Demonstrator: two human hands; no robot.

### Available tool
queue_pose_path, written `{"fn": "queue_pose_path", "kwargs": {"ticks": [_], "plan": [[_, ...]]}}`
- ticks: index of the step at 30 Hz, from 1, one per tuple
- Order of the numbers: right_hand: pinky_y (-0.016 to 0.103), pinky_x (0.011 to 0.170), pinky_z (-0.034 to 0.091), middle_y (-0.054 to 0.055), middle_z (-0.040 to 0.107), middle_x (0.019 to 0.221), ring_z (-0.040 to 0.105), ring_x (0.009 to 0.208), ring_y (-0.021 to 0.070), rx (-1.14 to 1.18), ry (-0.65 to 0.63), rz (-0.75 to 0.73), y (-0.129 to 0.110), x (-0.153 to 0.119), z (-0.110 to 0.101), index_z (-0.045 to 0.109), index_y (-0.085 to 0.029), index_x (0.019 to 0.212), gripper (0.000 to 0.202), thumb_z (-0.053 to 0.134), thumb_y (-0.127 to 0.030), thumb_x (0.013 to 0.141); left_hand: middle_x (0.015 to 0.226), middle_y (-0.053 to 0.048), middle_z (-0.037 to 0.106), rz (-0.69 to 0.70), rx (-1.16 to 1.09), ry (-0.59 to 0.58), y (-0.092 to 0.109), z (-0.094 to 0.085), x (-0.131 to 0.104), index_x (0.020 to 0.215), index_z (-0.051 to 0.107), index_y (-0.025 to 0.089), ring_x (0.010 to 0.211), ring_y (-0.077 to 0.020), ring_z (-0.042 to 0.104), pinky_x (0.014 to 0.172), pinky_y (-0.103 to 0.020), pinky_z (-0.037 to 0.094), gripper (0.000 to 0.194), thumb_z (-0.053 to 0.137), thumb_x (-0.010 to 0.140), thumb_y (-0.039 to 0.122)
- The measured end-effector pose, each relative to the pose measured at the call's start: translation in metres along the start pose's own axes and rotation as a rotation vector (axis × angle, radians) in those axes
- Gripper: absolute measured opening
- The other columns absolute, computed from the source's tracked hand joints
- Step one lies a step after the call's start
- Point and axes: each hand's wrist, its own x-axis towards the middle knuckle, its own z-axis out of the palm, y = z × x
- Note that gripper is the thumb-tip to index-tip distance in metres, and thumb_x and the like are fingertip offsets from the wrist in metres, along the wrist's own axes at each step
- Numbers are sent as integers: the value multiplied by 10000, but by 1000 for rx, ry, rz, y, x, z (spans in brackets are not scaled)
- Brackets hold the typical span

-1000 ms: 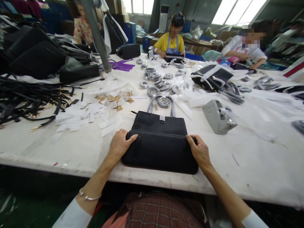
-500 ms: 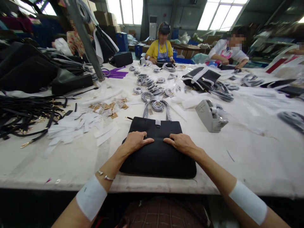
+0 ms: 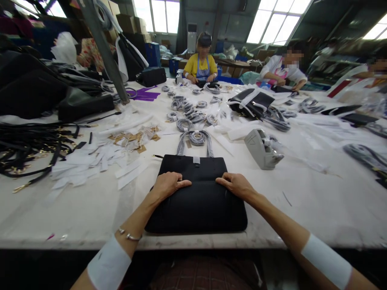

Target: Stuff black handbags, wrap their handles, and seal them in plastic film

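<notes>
A black handbag (image 3: 196,211) lies flat at the table's front edge, its wrapped handles (image 3: 209,146) pointing away from me. A pale strip (image 3: 196,160) covers the closure tab near its top. On the bag's left side, my left hand (image 3: 169,186) grips with curled fingers, its thumb along the crosswise seam. My right hand (image 3: 237,185) holds the right side the same way, thumb pointing inward. Some fingertips of both hands are hidden. Just beyond the bag sits a coiled, wrapped strap (image 3: 196,138) between the handles.
To the right stands a grey tape dispenser (image 3: 262,149). White paper strips (image 3: 81,167), brown tags (image 3: 134,139) and black straps (image 3: 36,145) lie at left. A metal post (image 3: 104,52) rises from the table. Several people work around it, one in a yellow top (image 3: 200,64).
My right hand has shifted outward to the bag's right edge, so the thumbs are farther apart. The bag appears slightly lower and further left as the view shifts.
</notes>
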Motion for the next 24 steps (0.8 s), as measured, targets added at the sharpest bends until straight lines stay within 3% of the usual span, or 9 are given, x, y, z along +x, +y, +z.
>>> {"fn": "queue_pose_path", "kwargs": {"ticks": [5,9,13,17,20,24], "plan": [[255,570,349,-13,603,571,560,581,157,50,195,64,8,-7,14,599,-224,594,482,476,-618,844,745,-22,689,-30,-25,51,2,0,0,759,603,240,728,-226,650,588,-267,355,437,496,800,662],[260,592,365,16,661,639,616,633,177,-148,181,8,4,3,11,629,-222,674,463,432,-572,905,778,-7,691,-3,44,147,6,1,-3,828,564,247,752,-221,653,578,-261,330,316,515,845,558],[278,628,392,48,692,716,651,699,212,-262,201,-43,-16,8,0,644,-218,741,373,480,-506,913,800,-4,696,-16,23,149,8,3,-6,813,548,240,767,-209,654,584,-261,324,268,499,873,496],[318,763,447,60,697,920,640,867,224,-239,305,-201,-49,7,1,651,-224,922,290,473,-453,929,781,7,684,-27,-45,149,6,2,-5,803,546,238,747,-202,642,584,-267,324,253,515,864,482],[411,996,376,83,621,1225,531,1158,267,-178,366,-324,-63,10,16,602,-241,1169,351,519,-456,903,808,11,664,-15,-36,182,5,2,-6,799,549,232,764,-184,621,614,-268,357,214,532,864,435],[525,1131,185,81,416,1469,297,1379,303,-167,232,-363,-56,20,41,491,-270,1342,514,501,-518,892,914,-38,639,88,162,320,19,1,-10,867,597,216,879,-219,579,761,-323,403,107,535,874,303]]}}
